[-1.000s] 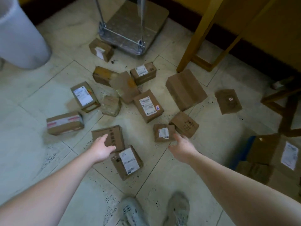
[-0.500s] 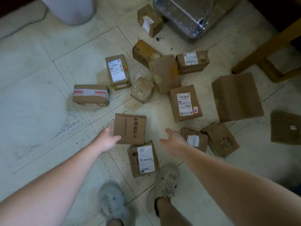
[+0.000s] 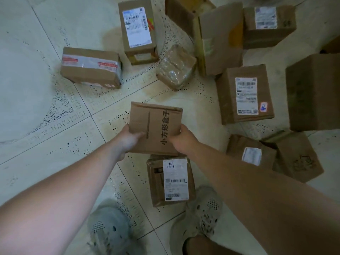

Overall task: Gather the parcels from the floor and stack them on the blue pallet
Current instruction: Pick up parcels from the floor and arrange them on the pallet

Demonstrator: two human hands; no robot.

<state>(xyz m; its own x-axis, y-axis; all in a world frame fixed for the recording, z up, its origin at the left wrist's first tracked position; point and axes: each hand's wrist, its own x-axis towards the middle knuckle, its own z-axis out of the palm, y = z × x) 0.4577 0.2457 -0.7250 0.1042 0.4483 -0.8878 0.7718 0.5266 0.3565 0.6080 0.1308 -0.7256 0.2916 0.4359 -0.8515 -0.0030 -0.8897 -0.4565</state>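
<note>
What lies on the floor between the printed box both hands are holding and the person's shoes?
One cardboard parcel with a white barcode label lies there, seen in the head view, below the printed box and next to the right shoe.

- The flat carton bears black printed characters running along its face: 小方形盒子 (the only wording I can make out from here).
- The parcel just below it has a white barcode label; its print is too blurred to read.
- The right-hand parcel has a printed label and a pink sticker with blue scribble, both illegible.
- The tall parcel at the far side wears a shipping label with a red-and-green mark, unreadable.
- The taped parcel shows red print on its tape, unreadable.
</note>
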